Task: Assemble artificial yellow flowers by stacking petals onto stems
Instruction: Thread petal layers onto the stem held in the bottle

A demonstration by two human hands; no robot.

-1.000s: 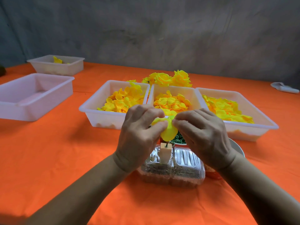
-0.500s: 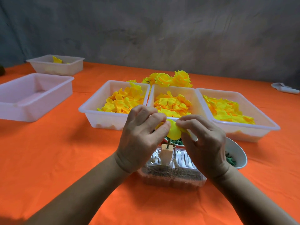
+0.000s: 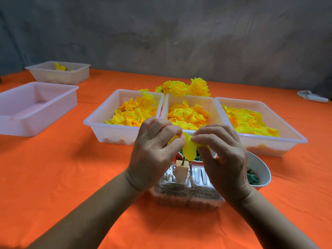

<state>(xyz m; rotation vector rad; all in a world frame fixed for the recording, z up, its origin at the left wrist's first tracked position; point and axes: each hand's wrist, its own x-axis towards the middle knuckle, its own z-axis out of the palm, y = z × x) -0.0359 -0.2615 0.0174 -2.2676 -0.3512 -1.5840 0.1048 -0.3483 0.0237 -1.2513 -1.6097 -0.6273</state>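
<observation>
We see both hands meeting near the middle of the tabletop (image 3: 53, 177), just this side of three white trays. The left hand (image 3: 154, 155) has its thumb and forefinger curled in a pinch on the left edge of a yellow petal (image 3: 189, 149); the right hand (image 3: 222, 157) pinches the same petal from the right, fingers curled over its top. The petal hangs between the fingertips, above a thin green stem (image 3: 183, 161) that stands upright in a small tan block (image 3: 181, 172). The block sits on a clear plastic box (image 3: 188, 194) near us, between the wrists.

Behind the hands, the left tray (image 3: 100, 121), the middle tray (image 3: 167, 105) and the right tray (image 3: 287, 137) stand side by side, touching, each holding loose yellow petals. Finished yellow flowers (image 3: 186, 88) lie just beyond the middle tray. A white bowl (image 3: 260, 166) with green pieces sits to the right of the box, partly hidden by the right hand; more green shows behind the petal.

Far left, a pale tray (image 3: 36, 106) stands alone, and beyond it a smaller tray (image 3: 59, 74) holds a few yellow bits. A white object (image 3: 312, 97) we cannot identify lies at the far right.
</observation>
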